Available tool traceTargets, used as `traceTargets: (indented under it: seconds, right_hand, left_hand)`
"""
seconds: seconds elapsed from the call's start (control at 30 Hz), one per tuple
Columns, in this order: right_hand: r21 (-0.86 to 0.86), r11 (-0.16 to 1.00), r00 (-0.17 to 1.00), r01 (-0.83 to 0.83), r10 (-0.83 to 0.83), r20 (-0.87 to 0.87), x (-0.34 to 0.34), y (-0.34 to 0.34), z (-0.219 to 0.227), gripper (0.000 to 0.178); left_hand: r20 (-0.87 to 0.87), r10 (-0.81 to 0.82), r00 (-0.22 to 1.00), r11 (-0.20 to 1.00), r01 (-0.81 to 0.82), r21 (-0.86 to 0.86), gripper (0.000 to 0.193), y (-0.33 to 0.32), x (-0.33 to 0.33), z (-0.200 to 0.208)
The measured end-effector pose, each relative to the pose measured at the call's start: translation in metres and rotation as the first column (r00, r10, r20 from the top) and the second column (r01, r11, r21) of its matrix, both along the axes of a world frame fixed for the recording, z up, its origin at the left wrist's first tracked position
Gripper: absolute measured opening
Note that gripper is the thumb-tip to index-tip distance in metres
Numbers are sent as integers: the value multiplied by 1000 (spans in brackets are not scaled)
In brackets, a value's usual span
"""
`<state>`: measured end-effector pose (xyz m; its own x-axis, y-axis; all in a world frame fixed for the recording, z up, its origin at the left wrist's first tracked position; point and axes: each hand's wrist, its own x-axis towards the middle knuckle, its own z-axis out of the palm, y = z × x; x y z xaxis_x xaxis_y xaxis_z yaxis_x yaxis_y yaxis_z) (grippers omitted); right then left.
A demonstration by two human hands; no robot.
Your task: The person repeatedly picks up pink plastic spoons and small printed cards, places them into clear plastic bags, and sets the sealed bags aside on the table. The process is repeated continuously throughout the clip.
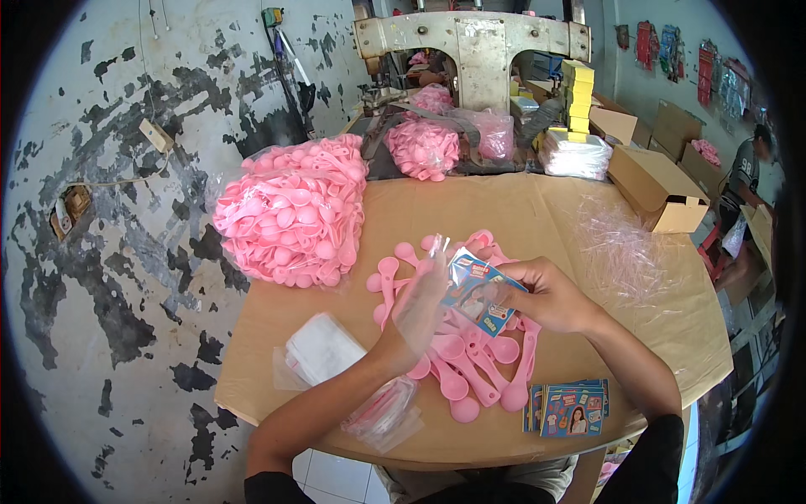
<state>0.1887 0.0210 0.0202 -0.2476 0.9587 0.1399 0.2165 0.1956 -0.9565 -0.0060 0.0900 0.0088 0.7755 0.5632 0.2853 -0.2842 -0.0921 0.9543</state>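
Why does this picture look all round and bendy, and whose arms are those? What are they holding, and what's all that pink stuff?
There's no robot here. The arms belong to a person wearing a camera on their head. It looks down through a very wide lens, so straight edges look bent.

The right hand holds a blue printed rectangular card. The left hand is blurry, with clear, thin plastic by its fingers, so I can't tell exactly how it's held.

The pink stuff is a loose pile of pink plastic spoons, plus a big clear bag stuffed with more. They lie on a table covered in brown paper. Nearer the person are a small pile of blue printed cards and a flat whitish plastic stack.
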Motion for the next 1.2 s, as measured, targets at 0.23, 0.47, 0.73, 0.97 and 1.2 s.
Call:
traceTargets:
  seconds: [0.23,0.47,0.73,0.97,1.2]
  right_hand:
    - [46,999,1000,-8,8,6,-8,-8,-9,21]
    - [151,985,992,85,-69,-108,-12,-12,-17,17]
    - [52,984,981,169,-163,-109,-20,-16,-3,18]
    - [104,989,980,110,-90,-176,-23,-14,-15,15]
    - [246,968,975,-56,0,221,16,-16,14,28]
  left_hand:
    - [85,-107,991,982,119,-147,62,-2,8,-25]
    - [198,-99,975,995,101,0,62,2,-1,-6]
    - [212,-79,974,988,49,144,46,-10,1,-13]
    - [41,-127,991,991,124,56,39,-3,-9,-27]
    - [308,-2,952,1000,8,-20,52,11,-7,-20]
